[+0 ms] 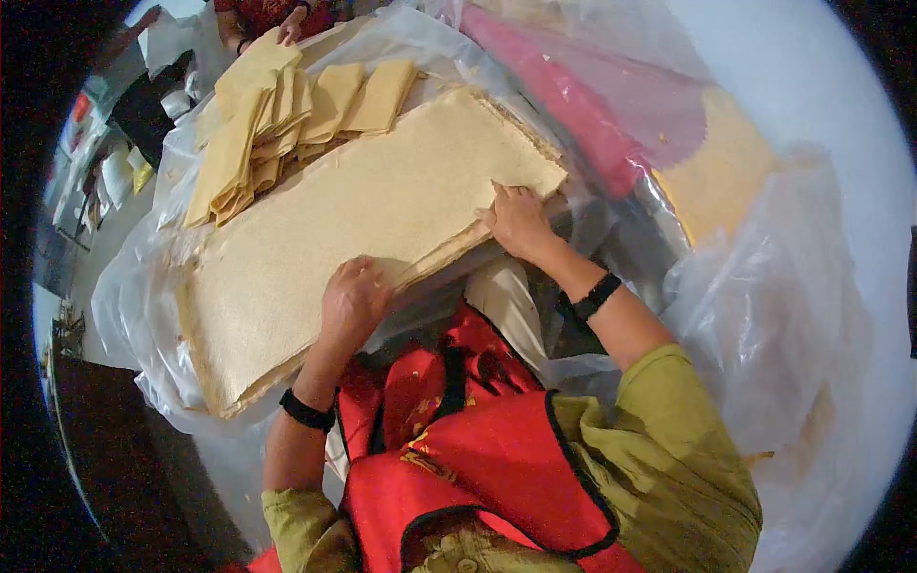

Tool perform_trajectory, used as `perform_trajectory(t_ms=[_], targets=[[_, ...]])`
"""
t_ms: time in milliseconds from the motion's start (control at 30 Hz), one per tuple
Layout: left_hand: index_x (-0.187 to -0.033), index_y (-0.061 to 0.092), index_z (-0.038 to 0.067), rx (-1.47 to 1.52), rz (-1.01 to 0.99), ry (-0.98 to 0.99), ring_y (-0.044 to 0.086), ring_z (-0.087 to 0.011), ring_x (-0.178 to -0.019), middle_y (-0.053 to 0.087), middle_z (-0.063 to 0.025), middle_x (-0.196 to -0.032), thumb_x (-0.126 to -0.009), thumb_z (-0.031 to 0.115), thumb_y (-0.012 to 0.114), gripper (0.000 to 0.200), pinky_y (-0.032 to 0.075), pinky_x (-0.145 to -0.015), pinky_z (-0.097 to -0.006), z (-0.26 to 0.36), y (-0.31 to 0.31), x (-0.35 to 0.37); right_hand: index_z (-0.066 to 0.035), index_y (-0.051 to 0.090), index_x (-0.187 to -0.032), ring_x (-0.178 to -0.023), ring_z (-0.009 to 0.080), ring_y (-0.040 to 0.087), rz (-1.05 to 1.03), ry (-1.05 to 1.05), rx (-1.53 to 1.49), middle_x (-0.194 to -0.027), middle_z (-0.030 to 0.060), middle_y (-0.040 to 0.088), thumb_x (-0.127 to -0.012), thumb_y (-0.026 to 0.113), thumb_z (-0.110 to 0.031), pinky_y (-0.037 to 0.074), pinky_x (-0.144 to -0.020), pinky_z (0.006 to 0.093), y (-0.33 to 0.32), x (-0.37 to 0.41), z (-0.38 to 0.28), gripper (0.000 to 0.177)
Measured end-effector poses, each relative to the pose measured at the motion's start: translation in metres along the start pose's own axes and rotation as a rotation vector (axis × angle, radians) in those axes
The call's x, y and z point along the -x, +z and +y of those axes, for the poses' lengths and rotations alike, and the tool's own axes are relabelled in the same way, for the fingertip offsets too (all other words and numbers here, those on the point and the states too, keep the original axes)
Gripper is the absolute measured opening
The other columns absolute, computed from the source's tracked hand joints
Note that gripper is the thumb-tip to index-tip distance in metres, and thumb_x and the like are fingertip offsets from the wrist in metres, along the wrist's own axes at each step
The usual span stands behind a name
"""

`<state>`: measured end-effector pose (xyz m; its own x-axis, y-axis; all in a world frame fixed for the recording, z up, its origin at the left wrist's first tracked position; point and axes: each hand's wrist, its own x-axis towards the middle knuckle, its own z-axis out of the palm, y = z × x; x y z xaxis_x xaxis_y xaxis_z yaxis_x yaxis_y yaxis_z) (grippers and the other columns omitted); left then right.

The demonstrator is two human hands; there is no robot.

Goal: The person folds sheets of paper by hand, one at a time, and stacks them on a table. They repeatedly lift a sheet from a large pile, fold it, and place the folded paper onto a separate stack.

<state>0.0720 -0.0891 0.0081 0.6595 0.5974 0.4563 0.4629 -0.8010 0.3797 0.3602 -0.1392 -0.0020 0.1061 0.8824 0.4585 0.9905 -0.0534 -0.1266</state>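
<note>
A broad stack of thin, pale-yellow sheets (373,201) lies in front of me, layered and ragged along its sides. At the stack's near edge, left of its middle, my left hand (354,301) has its fingers curled over the rim. Further right along that edge my right hand (517,225) rests with its fingers bent over the top and its thumb apart. Between both hands the edge of the upper layers looks slightly raised. How many layers the fingers hold cannot be made out. Folded yellow sheets (277,124) lie piled on the stack's far left side.
Clear plastic sheeting (764,334) spreads under and around the stack. At the right lie a pink plastic-covered strip (583,105) and a yellow stack (721,172) under film. Across from me, another person's hand (290,27) touches folded sheets. White bags (117,174) sit at far left.
</note>
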Motion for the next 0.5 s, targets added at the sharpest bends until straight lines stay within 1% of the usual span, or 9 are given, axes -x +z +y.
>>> perform_trajectory(t_ms=[100,200,300,400,467,500], targets=[[-0.082,0.058,0.001,-0.007,-0.012,-0.025,0.053,-0.0333,-0.09,0.056,-0.0158,-0.098,-0.068,0.013,0.063,0.019,0.043,-0.079,-0.0393,-0.001,0.001,0.001,0.007,0.05,-0.106,-0.103,0.0339,0.045,-0.356,0.167,0.018,-0.113,0.0227,0.048,-0.081,0.047,-0.039,0.035,-0.089,0.0431,-0.014,-0.018,0.007,0.052],[-0.081,0.058,0.002,0.036,0.007,-0.031,0.053,-0.0337,-0.09,0.056,-0.0157,-0.098,-0.068,0.013,0.062,0.018,0.043,-0.078,-0.04,0.003,-0.002,0.002,0.003,0.044,-0.116,-0.111,0.0366,0.042,-0.371,0.047,0.004,-0.118,0.023,0.046,-0.078,0.053,-0.037,0.033,-0.093,0.0424,-0.009,-0.034,0.016,0.056],[-0.081,0.058,0.003,0.08,0.018,-0.08,0.052,-0.034,-0.09,0.055,-0.0156,-0.098,-0.069,0.013,0.061,0.016,0.042,-0.079,-0.0407,0.003,-0.001,0.003,0.004,0.046,-0.114,-0.112,0.0356,0.041,-0.22,-0.066,-0.246,-0.118,0.023,0.046,-0.079,0.051,-0.04,0.033,-0.094,0.0428,0.003,-0.05,0.025,0.056],[-0.081,0.058,0.003,0.051,0.018,-0.023,0.052,-0.0342,-0.091,0.055,-0.0152,-0.098,-0.069,0.012,0.06,0.015,0.042,-0.079,-0.0409,0.001,-0.001,0.003,0.004,0.049,-0.111,-0.11,0.0366,0.043,-0.417,0.192,-0.159,-0.115,0.0243,0.048,-0.081,0.048,-0.043,0.032,-0.093,0.0428,0.023,-0.07,0.021,0.055],[-0.082,0.058,0.003,0.043,0.016,-0.028,0.052,-0.0343,-0.091,0.054,-0.0149,-0.098,-0.069,0.012,0.06,0.016,0.041,-0.08,-0.041,0.001,0.0,0.004,0.001,0.054,-0.104,-0.097,0.0346,0.052,-0.176,0.249,-0.193,-0.102,0.0201,0.056,-0.082,0.048,-0.041,0.039,-0.084,0.0406,0.058,-0.072,0.029,0.047],[-0.083,0.058,0.004,0.039,0.018,-0.032,0.052,-0.0344,-0.092,0.054,-0.0148,-0.098,-0.069,0.011,0.06,0.016,0.041,-0.081,-0.0411,0.001,0.0,0.004,-0.001,0.057,-0.101,-0.09,0.0337,0.056,-0.055,0.273,-0.21,-0.096,0.0181,0.06,-0.082,0.048,-0.039,0.043,-0.079,0.0395,0.062,-0.075,0.026,0.044]])
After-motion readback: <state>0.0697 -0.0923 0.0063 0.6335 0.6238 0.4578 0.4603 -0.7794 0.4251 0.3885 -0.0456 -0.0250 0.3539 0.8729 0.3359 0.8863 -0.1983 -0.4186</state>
